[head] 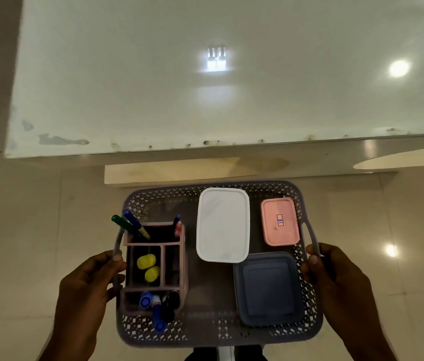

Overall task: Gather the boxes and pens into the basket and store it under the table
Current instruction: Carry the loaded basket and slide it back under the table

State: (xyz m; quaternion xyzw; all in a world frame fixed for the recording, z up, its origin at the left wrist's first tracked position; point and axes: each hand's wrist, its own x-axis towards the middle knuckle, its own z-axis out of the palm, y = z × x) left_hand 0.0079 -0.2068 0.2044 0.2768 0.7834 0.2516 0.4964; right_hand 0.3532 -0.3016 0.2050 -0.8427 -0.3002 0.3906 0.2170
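Note:
A grey perforated basket (205, 332) hangs over the tiled floor just in front of the white table (205, 100). My left hand (88, 285) grips its left handle and my right hand (336, 272) grips its right handle. Inside lie a white box (222, 225), a pink box (280, 221) with a small label and a blue-grey box (268, 289). On the basket's left side stands a pink pen holder (179, 259) with green and blue pens (130, 225) at its far end, more pens (157, 308) at its near end and two yellow caps (148, 267) in the middle.
The table's front edge (205, 148) runs across the view above the basket. Beneath it a pale table foot (169, 173) rests on the floor, with a second one (393, 158) to the right. Glossy beige floor tiles (23, 230) surround the basket.

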